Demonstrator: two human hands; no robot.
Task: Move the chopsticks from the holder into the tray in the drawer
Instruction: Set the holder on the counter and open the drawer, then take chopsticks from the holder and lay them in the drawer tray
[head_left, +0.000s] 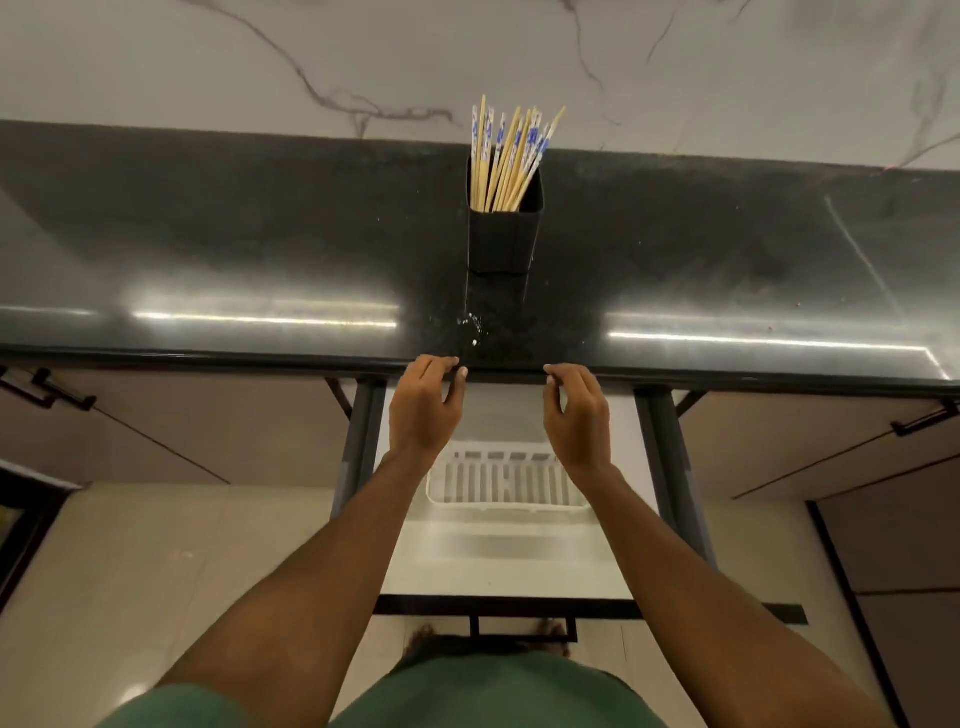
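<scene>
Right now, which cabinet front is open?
The middle drawer, pulled out below the counter, white tray inside. The fronts on either side are shut.

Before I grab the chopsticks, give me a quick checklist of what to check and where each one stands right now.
1. Drawer open: ok.
2. White slotted tray in the drawer, nothing seen in it: ok.
3. Chopsticks all upright in the black holder: ok, none moved yet.
4. Left hand free: ok, open and holding nothing.
5. Right hand free: ok, open and holding nothing.
6. Dark countertop between hands and holder unobstructed: ok, only small white specks near the edge.
</scene>
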